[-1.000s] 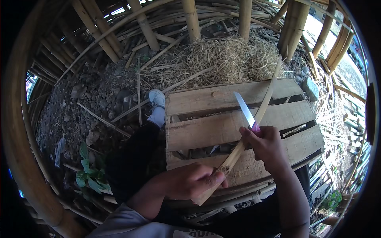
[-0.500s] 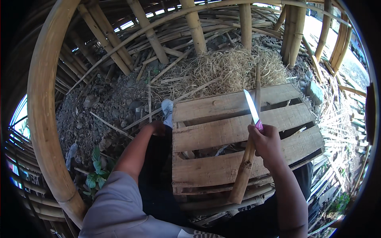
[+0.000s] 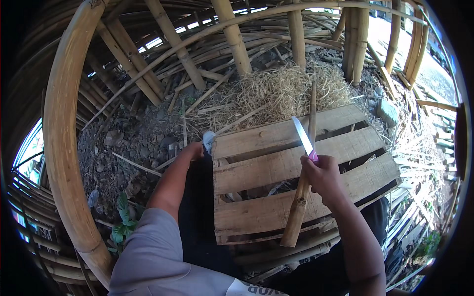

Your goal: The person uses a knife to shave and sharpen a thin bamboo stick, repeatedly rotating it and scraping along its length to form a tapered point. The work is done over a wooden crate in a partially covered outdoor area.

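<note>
The right hand [image 3: 323,176] is curled tight, its fingers [image 3: 312,173] wrapped around the pink handle of a knife [image 3: 304,139]. The blade rises up and slightly left from the fingers, its pale flat side catching the light. Just beside the fingers, and partly hidden behind them, lies a split bamboo stick [image 3: 302,190]. Its thick, cut end points down and left below the fingers, resting near the lower plank, while its thin end runs far above them, past the knife tip toward a heap of dry straw-like shavings [image 3: 281,91]. Whether the fingers also press the stick cannot be told.

The stick rests on a wooden pallet [image 3: 256,170] of weathered planks, which spreads out to the left of and under the right fingers.

The left hand [image 3: 193,150] is stretched well away from the right one, at the pallet's upper left corner. Its fingers are mostly hidden behind the back of the hand, so how far they are closed cannot be told. Right at them sits a small pale grey-white object [image 3: 209,140], touching or nearly touching the pallet corner; what it is cannot be made out.

Beyond the left fingers lies bare earth with scattered sticks. A thick curved bamboo pole [image 3: 61,143] stands far to their left, and more bamboo poles [image 3: 232,34] lean above the shavings.
</note>
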The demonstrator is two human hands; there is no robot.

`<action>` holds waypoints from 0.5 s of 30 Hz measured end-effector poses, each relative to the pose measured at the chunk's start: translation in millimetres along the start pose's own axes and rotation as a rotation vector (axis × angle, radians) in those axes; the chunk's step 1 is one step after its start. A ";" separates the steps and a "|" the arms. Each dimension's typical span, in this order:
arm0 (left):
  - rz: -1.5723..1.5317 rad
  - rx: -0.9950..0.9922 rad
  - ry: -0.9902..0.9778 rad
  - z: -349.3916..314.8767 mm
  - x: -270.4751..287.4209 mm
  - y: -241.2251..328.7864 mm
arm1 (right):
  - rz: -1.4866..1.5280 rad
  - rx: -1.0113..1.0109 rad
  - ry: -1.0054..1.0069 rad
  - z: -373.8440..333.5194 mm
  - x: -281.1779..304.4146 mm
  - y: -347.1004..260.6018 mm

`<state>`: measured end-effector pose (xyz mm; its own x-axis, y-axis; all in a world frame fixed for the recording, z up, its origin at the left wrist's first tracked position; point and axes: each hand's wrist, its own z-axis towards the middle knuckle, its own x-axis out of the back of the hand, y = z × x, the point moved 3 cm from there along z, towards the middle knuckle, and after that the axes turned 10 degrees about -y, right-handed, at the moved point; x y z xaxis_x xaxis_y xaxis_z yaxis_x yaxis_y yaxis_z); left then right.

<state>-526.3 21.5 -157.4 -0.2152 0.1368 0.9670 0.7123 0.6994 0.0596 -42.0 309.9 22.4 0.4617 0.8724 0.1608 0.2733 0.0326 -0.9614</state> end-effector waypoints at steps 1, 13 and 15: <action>-0.084 0.024 -0.093 4.9 17.6 18.1 | 0.010 -0.007 0.017 0.8 6.2 0.6; -0.963 -0.189 -0.272 -218.1 225.0 295.1 | 0.243 0.029 0.124 10.0 2.4 14.4; -0.967 -0.263 -0.572 -246.7 193.8 322.8 | 0.306 0.059 0.159 10.2 -0.4 16.7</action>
<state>-173.3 100.7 110.5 -0.9705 -0.0318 0.2390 0.1870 0.5269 0.8291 -46.2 315.1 4.0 0.6414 0.7595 -0.1090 0.0546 -0.1869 -0.9809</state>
